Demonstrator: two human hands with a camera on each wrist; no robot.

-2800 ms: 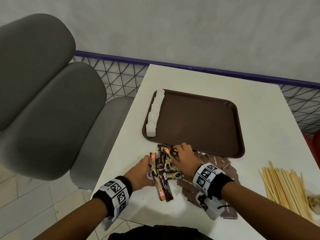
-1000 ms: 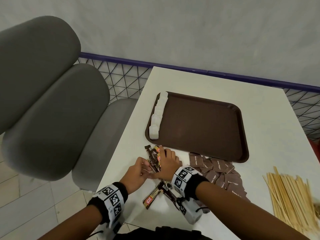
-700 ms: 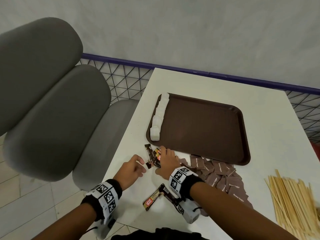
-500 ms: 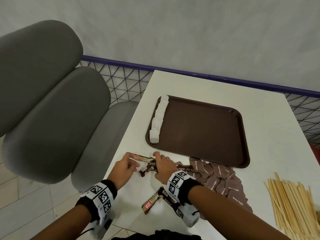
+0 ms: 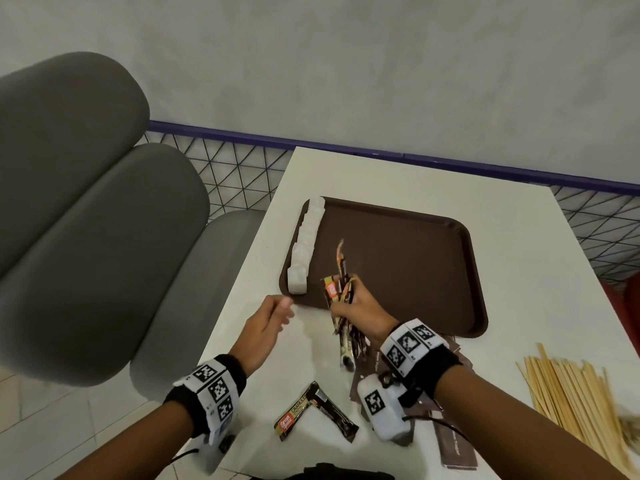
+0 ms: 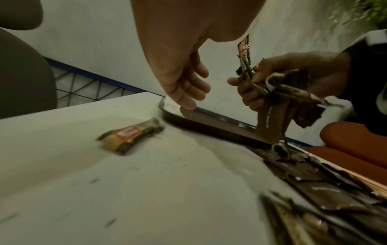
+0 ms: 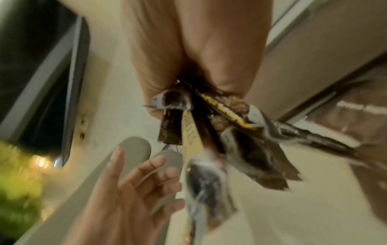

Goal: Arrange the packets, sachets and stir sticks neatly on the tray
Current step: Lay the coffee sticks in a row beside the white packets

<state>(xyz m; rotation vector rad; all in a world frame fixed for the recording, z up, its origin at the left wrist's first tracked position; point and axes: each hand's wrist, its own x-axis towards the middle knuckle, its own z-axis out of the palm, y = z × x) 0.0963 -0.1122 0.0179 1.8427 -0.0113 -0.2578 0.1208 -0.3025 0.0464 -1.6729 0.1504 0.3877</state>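
While the right hand point(image 5: 360, 311) clutches a bundle of dark coffee sticks point(image 5: 341, 289) over the brown tray point(image 5: 408, 258), "GRANULES" reads on one stick point(image 5: 294, 412) on the table point(image 5: 519, 244); the left hand point(image 5: 266, 320) hovers loose, holding nothing.

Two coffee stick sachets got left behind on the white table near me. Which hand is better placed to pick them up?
Left. The left hand is empty with relaxed fingers, while the right hand already grips a bundle of dark coffee stick sachets. The two stray sachets lie between the forearms.
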